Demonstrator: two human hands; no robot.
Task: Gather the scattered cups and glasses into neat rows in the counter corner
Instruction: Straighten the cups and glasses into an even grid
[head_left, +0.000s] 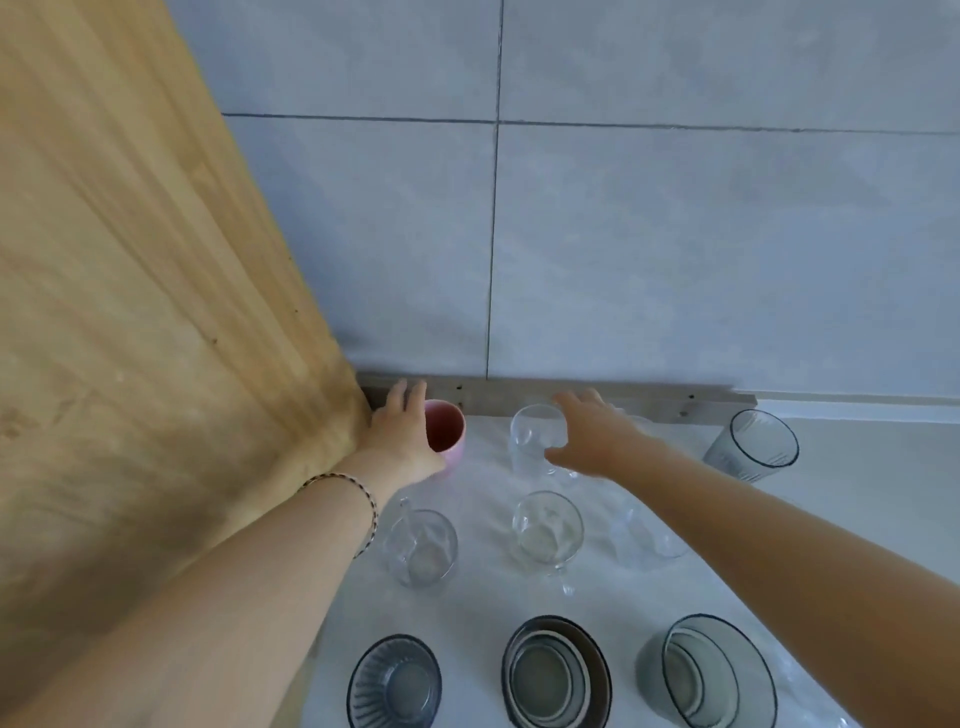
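the left hand (400, 431) lies against the pink cup (445, 428), fingers stretched past its rim, pushing rather than clasping as far as shows. the cup stands just right of that hand, tucked by the wooden panel (130, 312). the right hand (587, 436) is spread wide and holds nothing, its thumb just beside a clear glass (532, 441) to its left. best to slide each piece low and slowly so nothing tips, then fetch the grey tumbler (753, 449), well off to the right hand's right. the left thumb is hidden. whether the right thumb touches the glass is unclear.
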